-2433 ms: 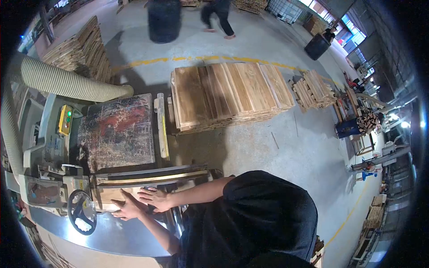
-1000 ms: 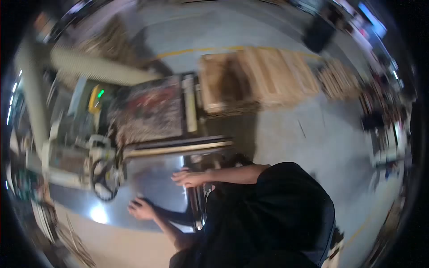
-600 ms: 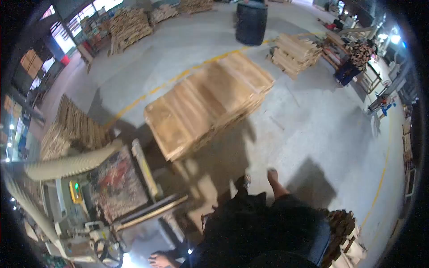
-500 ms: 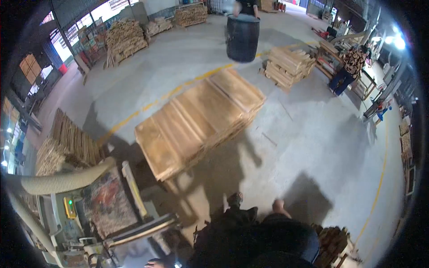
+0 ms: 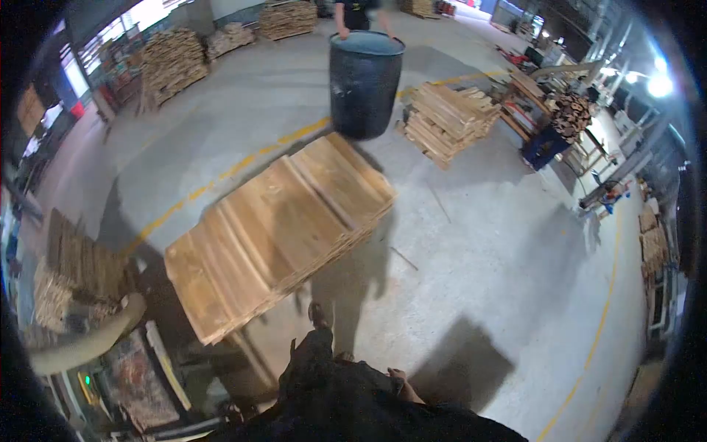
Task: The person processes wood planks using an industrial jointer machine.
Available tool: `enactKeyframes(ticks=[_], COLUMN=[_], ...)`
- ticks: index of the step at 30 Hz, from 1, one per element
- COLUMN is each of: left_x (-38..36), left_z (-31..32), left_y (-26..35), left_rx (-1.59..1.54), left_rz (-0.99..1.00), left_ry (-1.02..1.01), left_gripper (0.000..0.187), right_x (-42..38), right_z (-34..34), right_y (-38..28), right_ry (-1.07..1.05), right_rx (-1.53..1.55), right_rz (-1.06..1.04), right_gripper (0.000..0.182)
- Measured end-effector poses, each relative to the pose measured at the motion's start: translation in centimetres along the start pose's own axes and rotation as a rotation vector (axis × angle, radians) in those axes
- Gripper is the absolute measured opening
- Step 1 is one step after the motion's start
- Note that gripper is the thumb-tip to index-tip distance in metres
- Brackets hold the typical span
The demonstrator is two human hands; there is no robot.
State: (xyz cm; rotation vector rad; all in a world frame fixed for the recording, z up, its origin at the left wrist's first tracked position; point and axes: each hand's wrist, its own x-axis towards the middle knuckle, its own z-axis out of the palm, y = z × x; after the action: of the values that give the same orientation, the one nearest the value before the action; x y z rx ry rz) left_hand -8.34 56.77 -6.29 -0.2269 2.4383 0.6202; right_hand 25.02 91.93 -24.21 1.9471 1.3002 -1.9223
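Note:
My right hand (image 5: 398, 377) hangs low at my side, its fingers curled and small in view; no held thing shows in it. It is away from every stack. My left hand does not show. In front of me lies a stack of wide wooden panels (image 5: 276, 221), raised off the floor. My shoe (image 5: 317, 315) is close to its near edge. Behind that stack stands a large dark blue drum (image 5: 362, 92). A co-worker's hands (image 5: 344, 32) rest at its rim.
A machine with a ribbed hose (image 5: 96, 342) stands at lower left, next to stacked wood strips (image 5: 85, 272). Another wood pile (image 5: 451, 118) sits right of the drum. A person in a patterned top (image 5: 571, 118) stands by a bench. A yellow line (image 5: 199, 193) crosses the floor.
My view has moved forward and right, so the panel stack and machine sit farther left. The drum and co-worker appear nearer. My left hand has left the view.

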Motion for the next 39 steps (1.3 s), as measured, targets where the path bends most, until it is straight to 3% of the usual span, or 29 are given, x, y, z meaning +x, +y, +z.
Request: enactKeyframes(ticks=[3,4,6,12,17,18,19,21,22,23,24,25,26,30,31,33,38,39], left_x=[5.5,7.8,11.8,22.1,23.9,23.6,23.4,21.0,19.8,18.5,17.9,17.8,17.7,17.6,17.7,17.6,20.0,20.4], left_z=[2.6,3.9,5.3,8.3,14.0,15.5,16.9,17.3,17.6,17.9,18.8,20.6,22.1,29.3,31.1,34.4,39.3,39.7], left_y=[7.9,10.3,16.2,37.1,51.2,53.4,55.3,57.2,58.7,60.1,60.2,60.3,60.2,59.7,59.6,59.3,58.7,58.8], left_rx=[-0.171,-0.187,-0.193,-0.131,-0.098,-0.087,-0.065,-0.132,-0.185,-0.235,-0.286,-0.358,-0.445,-0.9,-1.039,-1.316,-1.757,-1.768], left_rz=[-0.05,-0.055,-0.024,0.096,0.146,0.148,0.163,0.191,0.232,0.275,0.262,0.226,0.152,-0.197,-0.269,-0.391,-0.569,-0.608], left_ry=[-0.499,-0.624,-0.797,-1.003,-1.121,-1.138,-1.173,-1.127,-1.075,-1.023,-0.994,-0.964,-0.946,-0.838,-0.794,-0.702,-0.467,-0.433], left_gripper=[0.065,0.066,0.069,0.075,0.083,0.087,0.096,0.087,0.079,0.071,0.072,0.072,0.072,0.074,0.074,0.075,0.078,0.079], right_x=[5.0,1.7,2.4,5.3,11.8,14.4,16.8,19.0,24.7,24.0,23.9,27.5,31.1,30.9,27.9,26.8,29.5,29.8], right_z=[1.0,0.2,-0.8,-8.0,-7.3,-7.3,-7.8,-6.6,-6.9,-5.6,-4.4,-3.4,-3.2,0.3,0.3,0.6,3.0,3.0], right_y=[-6.6,-12.3,-17.3,-25.4,-40.6,-42.9,-45.8,-53.1,-54.2,-59.2,-63.4,-65.4,-67.6,-76.4,-78.7,-79.1,-74.1,-72.9], right_ry=[-0.015,-0.004,0.01,0.172,0.207,0.166,0.134,0.103,0.107,0.195,0.165,0.234,0.101,0.078,-0.22,-0.478,-0.37,-0.245], right_rx=[-0.05,-0.132,-0.193,-0.118,0.208,0.264,0.129,0.046,-0.197,-0.403,-0.426,-0.509,-0.548,-0.723,-0.493,-0.247,-0.016,-0.137], right_rz=[-0.057,-0.161,-0.194,-0.12,-0.352,-0.312,-0.322,-0.435,-0.645,-0.675,-0.633,-0.836,-0.929,-0.858,-0.706,-0.522,-0.539,-0.602], right_gripper=[0.051,0.052,0.05,0.04,0.034,0.04,0.042,0.041,0.04,0.041,0.044,0.048,0.065,0.061,0.063,0.064,0.069,0.067])
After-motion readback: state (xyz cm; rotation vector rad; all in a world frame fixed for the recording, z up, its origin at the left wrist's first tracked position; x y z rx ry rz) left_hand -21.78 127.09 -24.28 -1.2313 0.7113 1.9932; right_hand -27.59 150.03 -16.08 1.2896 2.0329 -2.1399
